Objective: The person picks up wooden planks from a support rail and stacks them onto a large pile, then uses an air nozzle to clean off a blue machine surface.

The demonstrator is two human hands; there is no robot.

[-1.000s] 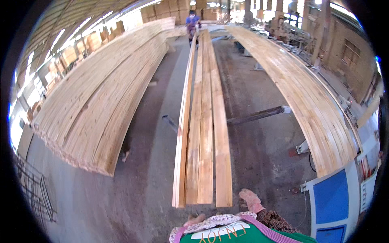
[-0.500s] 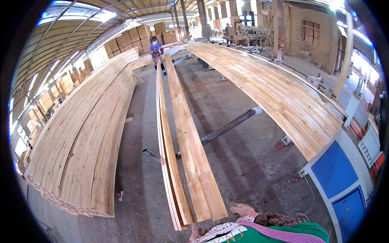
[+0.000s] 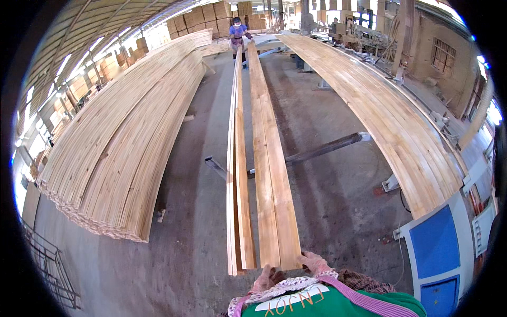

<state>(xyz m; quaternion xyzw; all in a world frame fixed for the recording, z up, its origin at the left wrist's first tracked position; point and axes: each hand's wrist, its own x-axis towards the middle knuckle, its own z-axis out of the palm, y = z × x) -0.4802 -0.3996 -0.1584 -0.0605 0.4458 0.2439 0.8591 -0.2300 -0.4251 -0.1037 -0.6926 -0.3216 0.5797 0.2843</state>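
Observation:
Two long, flat wooden boards [image 3: 273, 201] lie side by side in front of me, running away toward a co-worker. My left hand [image 3: 262, 280] is closed at their near end, its thumb over the edge and the other fingers partly hidden. At the right near corner, my right hand [image 3: 315, 262] grips the side of the same pair. Just left of these, narrow boards [image 3: 243, 222] stand on edge next to each other, with a dark gap between them; neither hand touches them.
A big stack of boards [image 3: 119, 142] rises on the left. Wide joined boards [image 3: 385, 121] stretch along the right, ending by a blue and white machine [image 3: 435, 243]. A metal support bar [image 3: 327, 148] crosses beneath the middle boards. The co-worker [image 3: 238, 36] stands at the far end.
My left hand has come from beside the on-edge boards to the flat pair's end. My right hand, apart from the pair before, now holds its corner. The view has shifted.

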